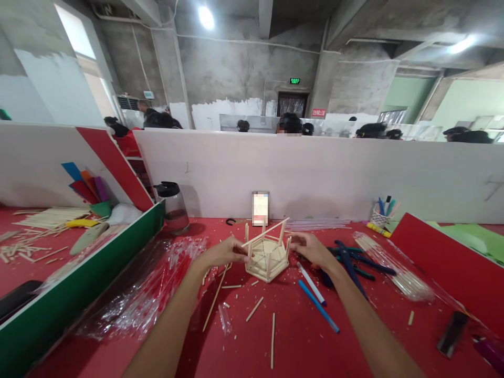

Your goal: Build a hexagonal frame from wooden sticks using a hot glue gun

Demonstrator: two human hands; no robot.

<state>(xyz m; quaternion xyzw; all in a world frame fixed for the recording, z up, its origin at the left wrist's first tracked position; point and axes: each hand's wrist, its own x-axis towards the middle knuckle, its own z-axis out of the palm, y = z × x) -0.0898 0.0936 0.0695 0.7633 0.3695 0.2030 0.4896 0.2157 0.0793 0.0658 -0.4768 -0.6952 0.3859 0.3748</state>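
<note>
At centre, upright frame gripped by left hand, right hand, crossbar rising rightward

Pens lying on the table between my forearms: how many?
2: a white pen, just this side of the right hand, and a blue pen beside it, closer to you. The right forearm could hide another.

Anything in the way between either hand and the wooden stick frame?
Nothing visible. The left hand is at the left side of the stick frame, the right hand at its right. The blue pen lies nearer the camera, clear of both.
</note>
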